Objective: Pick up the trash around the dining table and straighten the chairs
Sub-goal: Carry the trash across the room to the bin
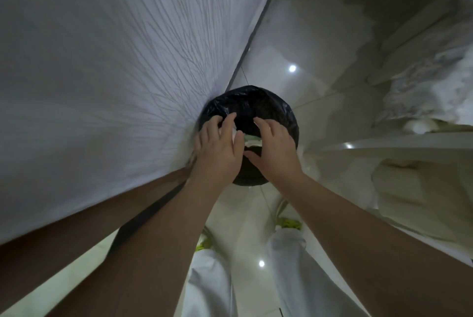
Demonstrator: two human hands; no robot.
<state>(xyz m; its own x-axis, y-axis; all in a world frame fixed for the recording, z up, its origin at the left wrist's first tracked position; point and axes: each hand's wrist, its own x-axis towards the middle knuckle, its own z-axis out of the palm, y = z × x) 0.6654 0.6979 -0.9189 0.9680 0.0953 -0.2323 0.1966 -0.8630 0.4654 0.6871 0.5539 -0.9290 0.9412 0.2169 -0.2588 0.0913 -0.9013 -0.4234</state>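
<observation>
both over the black-lined bin point(249, 111) by the white wall: left hand point(220, 147) pinching crumpled white trash point(252, 140), right hand point(275, 147) fingers straight, loose

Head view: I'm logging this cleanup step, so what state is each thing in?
Bin: upright on the floor, lined with a black bag, open.
Trash: pale crumpled bits over the bin mouth, between both hands.
Left hand: fingers curled on the trash.
Right hand: over the bin, fingers extended.
</observation>
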